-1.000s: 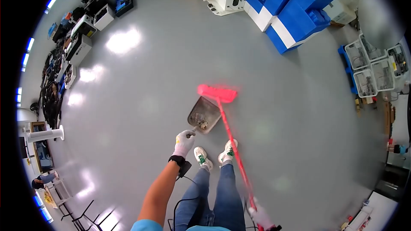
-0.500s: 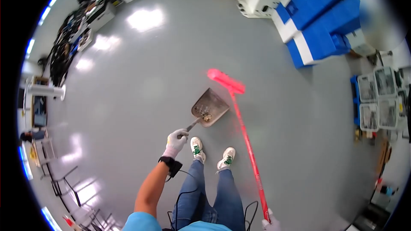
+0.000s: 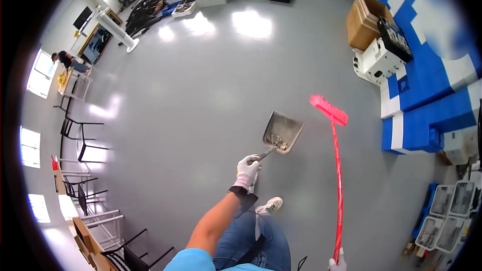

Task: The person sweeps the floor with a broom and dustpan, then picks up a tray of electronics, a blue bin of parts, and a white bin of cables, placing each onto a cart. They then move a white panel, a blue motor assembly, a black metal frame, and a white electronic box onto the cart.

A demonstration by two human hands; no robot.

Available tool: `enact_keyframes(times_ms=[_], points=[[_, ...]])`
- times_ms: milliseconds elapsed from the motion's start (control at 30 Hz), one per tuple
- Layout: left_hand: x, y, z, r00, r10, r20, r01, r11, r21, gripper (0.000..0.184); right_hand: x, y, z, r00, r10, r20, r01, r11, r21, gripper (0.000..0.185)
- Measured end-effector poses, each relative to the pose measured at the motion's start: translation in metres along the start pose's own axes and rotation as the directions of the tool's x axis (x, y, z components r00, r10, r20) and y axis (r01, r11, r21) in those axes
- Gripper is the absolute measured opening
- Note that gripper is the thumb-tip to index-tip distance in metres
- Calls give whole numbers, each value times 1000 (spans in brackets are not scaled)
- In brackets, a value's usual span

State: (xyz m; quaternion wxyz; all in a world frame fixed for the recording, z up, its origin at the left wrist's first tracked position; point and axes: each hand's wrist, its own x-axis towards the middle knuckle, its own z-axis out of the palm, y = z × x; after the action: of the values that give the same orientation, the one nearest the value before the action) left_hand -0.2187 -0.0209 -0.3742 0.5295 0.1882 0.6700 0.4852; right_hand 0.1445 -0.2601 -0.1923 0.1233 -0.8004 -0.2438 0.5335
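Observation:
My left hand [image 3: 248,169], in a white glove, is closed round the handle of a grey dustpan [image 3: 288,129]. A small heap of debris [image 3: 279,141] lies in the pan, close to its handle end. At the lower right my right hand [image 3: 338,261], also gloved, grips the lower end of a long red broom [image 3: 339,180]. The broom's pink bristled head [image 3: 329,110] is at the far end, to the right of the dustpan and apart from it.
Blue and white blocks [image 3: 422,95], a cardboard box [image 3: 362,22] and a white case [image 3: 379,62] stand at the right. Black chairs [image 3: 83,140] and tables line the left. Crates and cables [image 3: 150,12] lie at the back. Another person [image 3: 70,61] stands far left.
My view has turned left, and my feet have shifted as in a step. The dustpan and broom are further right in view. The broom head now stands further from the pan.

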Motion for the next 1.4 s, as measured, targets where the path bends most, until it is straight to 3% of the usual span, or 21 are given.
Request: enact_keyframes(times_ms=[133,233,267,367,500,600,700,833,1033,1267,1300,1367,1400], points=[[-5,8,-46,1000,6,-3,-6,1000,29,22,38,-12,11,993,-97,61,100,994,-35,56],[-11,3,-88,998,54,-15,-52,996,70,20,83,-25,33,954,-284,100,298,939,-172,56],[-14,3,-103,999,32,-35,-30,997,65,20,102,-32,47,982,-160,103,170,981,-97,59],[-30,7,-151,998,3,-68,3,997,80,21,134,-84,78,974,-183,137,213,941,-262,59],[-63,6,-203,977,-42,-207,56,996,63,21,211,-117,123,889,-422,178,448,717,-535,57],[-99,1,-231,952,-34,-304,46,998,33,20,217,-152,156,905,-336,262,425,665,-615,56],[-137,-16,-246,904,-67,-422,70,998,-7,18,216,-120,165,905,-286,316,425,537,-729,55],[-190,-56,-260,815,-85,-573,40,995,-92,16,174,-71,137,892,-98,441,438,425,-792,55],[-275,-108,-243,616,-197,-762,-45,958,-284,19,161,-6,58,785,-52,618,618,137,-774,51],[-371,-153,-222,446,-298,-844,-120,915,-386,21,172,26,-72,817,6,577,569,-175,-803,53],[-384,-159,-218,435,-305,-848,-123,912,-391,21,177,28,-89,801,-16,599,581,-224,-783,53],[-405,-169,-214,402,-337,-851,-131,899,-417,20,182,28,-126,600,-213,771,737,-229,-636,55],[-416,-173,-211,377,-364,-851,-134,888,-439,20,177,18,-135,603,-208,770,743,-206,-637,55]])
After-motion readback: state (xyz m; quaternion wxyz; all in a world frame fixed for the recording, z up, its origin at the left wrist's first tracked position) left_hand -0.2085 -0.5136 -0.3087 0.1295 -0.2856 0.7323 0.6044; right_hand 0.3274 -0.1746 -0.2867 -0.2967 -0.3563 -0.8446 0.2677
